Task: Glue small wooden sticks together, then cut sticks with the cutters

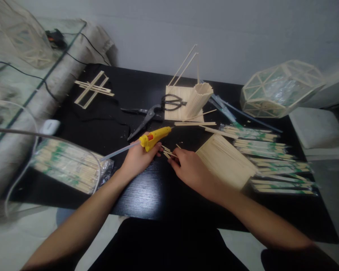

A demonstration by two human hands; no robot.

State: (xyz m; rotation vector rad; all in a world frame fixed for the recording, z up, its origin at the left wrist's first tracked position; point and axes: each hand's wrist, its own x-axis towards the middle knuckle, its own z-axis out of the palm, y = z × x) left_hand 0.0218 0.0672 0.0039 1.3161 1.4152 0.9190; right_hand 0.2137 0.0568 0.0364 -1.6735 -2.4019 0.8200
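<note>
Two hands work at the near middle of a black desk [147, 199].

- **Far left:** a clear plastic bag of paper-wrapped wooden chopsticks [70, 165], stock in its wrappers. Behind it lies a flat crossed frame of pale sticks [93, 89], already joined.
- **Left of centre:** the left hand [137, 160] is closed around the grip of a yellow hot-glue gun [154, 137], with the nozzle pointing right. A clear glue rod [118, 152] juts from its back. Behind the gun lie black metal shears [151, 114].
- **Centre:** short pale wooden stick pieces [168, 152] lie cut and loose on the desk, just beneath the gun and between the hands. The right hand [190, 169] has its fingers bent, tips on these pieces. Whether it pinches one cannot be told.
- **Right of centre:** a flat panel of sticks laid side by side [226, 160]. Behind it stands a fluted stick cup on a square stick base [197, 99]. Both appear assembled.
- **Right:** rows of wrapped chopsticks [268, 162], unused.
- **Far right:** a faceted stick-framed polyhedron [282, 88], seemingly finished.

Judged from this layout, several pieces are built and the cutting is done. The small pieces at centre appear not yet glued.
</note>
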